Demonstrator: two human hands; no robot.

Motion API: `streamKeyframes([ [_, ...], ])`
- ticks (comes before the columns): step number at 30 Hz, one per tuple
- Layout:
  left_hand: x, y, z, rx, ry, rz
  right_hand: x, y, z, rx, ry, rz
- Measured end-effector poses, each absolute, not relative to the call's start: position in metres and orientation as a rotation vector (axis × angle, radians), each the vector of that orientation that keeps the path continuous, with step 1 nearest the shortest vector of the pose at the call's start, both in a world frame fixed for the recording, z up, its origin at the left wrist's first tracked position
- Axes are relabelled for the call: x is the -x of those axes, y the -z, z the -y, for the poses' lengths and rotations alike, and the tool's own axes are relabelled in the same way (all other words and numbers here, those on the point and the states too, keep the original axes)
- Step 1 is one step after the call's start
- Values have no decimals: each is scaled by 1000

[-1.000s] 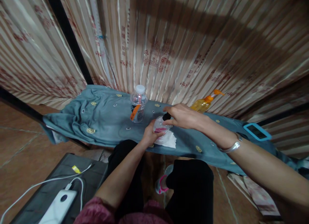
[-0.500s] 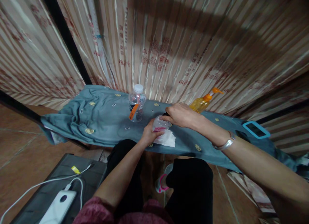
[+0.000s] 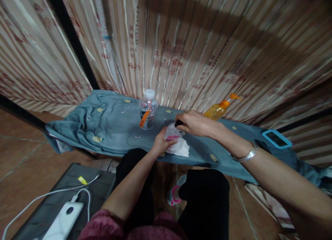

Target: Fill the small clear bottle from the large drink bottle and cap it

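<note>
My left hand point(image 3: 160, 142) is wrapped round a clear plastic cup point(image 3: 172, 130) with something pink low inside it. My right hand point(image 3: 192, 122) is closed on a small black object point(image 3: 178, 123) at the cup's upper right edge; its kind is too blurred to tell. Beneath the cup lies a crumpled white tissue point(image 3: 183, 149). A clear plastic bottle point(image 3: 147, 114) with a white cap and an orange label stripe stands to the left of the cup. Behind my right wrist a pump bottle point(image 3: 215, 111) of yellow liquid is partly hidden.
The narrow bench wears a grey-green cloth point(image 3: 116, 121) with pineapple prints. A blue-framed device point(image 3: 277, 139) lies at its right end. A striped curtain point(image 3: 178, 43) hangs behind. At lower left, a white power bank point(image 3: 63, 221) with a cable rests on a dark box point(image 3: 70, 179).
My right hand has shifted slightly, and more of the black object shows above the cup. My left hand stays on the cup. The whole view has moved a little.
</note>
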State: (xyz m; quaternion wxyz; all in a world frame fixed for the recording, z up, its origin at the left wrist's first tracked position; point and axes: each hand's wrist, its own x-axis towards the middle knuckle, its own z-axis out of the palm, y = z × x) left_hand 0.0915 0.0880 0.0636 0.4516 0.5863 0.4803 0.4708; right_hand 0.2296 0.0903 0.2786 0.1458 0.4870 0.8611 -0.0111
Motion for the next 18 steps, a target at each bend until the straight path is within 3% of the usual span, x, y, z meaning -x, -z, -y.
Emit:
streamKeyframes([
  [10, -90, -58, -90, -1414, -1209, -1212, -247, -247, -96, -1712, 332, -2653],
  [18, -90, -61, -88, -1425, -1217, -1240, -293, -128, -70, -2297, 636, -2393],
])
